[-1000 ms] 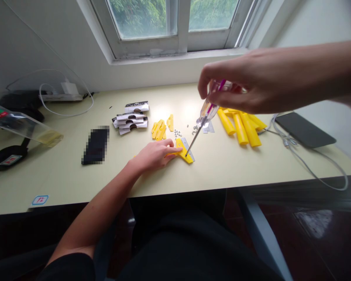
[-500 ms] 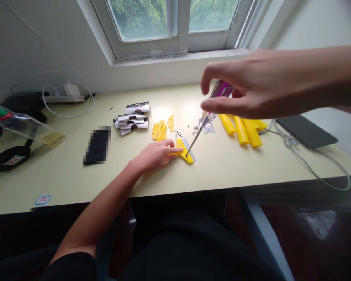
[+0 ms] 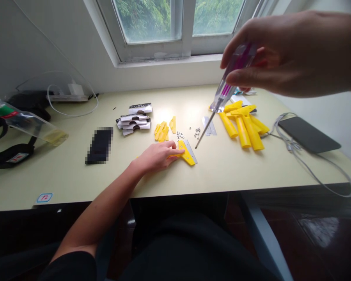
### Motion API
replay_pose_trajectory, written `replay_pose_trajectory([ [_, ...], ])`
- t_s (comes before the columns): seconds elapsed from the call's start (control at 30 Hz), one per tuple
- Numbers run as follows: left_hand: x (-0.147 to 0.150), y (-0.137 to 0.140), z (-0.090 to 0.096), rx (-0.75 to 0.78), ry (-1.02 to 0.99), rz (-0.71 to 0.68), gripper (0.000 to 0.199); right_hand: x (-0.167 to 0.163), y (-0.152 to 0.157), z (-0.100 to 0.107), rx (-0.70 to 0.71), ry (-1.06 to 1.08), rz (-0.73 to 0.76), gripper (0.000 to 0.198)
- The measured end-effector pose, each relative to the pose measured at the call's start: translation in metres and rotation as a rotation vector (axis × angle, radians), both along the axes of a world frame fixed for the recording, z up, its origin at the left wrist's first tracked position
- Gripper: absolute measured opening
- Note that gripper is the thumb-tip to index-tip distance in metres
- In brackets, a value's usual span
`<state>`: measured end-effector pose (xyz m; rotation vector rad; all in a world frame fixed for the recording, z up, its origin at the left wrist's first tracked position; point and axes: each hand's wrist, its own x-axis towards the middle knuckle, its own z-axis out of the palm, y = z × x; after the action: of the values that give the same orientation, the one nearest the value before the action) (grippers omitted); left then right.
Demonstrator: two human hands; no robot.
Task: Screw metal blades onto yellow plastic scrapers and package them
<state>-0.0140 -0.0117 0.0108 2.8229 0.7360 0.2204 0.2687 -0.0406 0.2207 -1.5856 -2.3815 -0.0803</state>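
A yellow scraper with a grey metal blade along its right edge lies on the table. Two screws show in its head. My left hand is closed around its handle, the index finger reaching onto the head. Up at the right, my right hand grips a screwdriver by its clear and purple handle. The screwdriver's tip points down, just right of the blade and apart from the scraper. Beyond the scraper are small nuts, loose screws, spare blades and flat yellow plates.
Yellow scraper handles are piled at the right, beside a cable and a dark tablet-like device. Folded white cards are stacked left of the middle. Further left lie a pixelated dark object and a plastic bottle.
My right hand has lifted the screwdriver up and to the right, and its tip has left the scraper's screw. My left hand stays on the scraper. The view has shifted slightly.
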Motion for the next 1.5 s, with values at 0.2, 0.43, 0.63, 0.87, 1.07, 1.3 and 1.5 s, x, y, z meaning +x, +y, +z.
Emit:
replay_pose_trajectory([
  [0.2,-0.001,0.001,-0.001,0.009,0.023,-0.010,0.034,-0.025,-0.003,-0.018,-0.038,0.120,-0.031,0.022],
  [0.43,-0.001,0.001,-0.001,0.000,0.017,-0.010,0.035,-0.033,-0.003,-0.032,-0.143,0.206,-0.002,0.015],
  [0.63,-0.001,0.001,-0.001,0.004,0.016,-0.010,0.034,-0.028,0.002,-0.044,-0.075,0.261,0.088,0.017],
  [0.87,-0.001,0.001,-0.001,0.012,0.023,-0.009,0.034,-0.026,0.004,-0.046,-0.069,0.254,0.081,0.020],
  [1.07,0.000,0.001,0.001,0.003,0.019,-0.011,0.034,-0.027,0.005,-0.048,-0.043,0.221,0.026,0.024],
  [1.3,0.000,0.001,0.002,0.010,0.035,-0.013,0.034,-0.030,0.008,-0.051,-0.078,0.280,-0.044,0.024],
  [1.5,0.000,0.001,0.001,0.015,0.038,-0.010,0.035,-0.027,0.004,-0.038,-0.102,0.157,0.060,0.016],
])
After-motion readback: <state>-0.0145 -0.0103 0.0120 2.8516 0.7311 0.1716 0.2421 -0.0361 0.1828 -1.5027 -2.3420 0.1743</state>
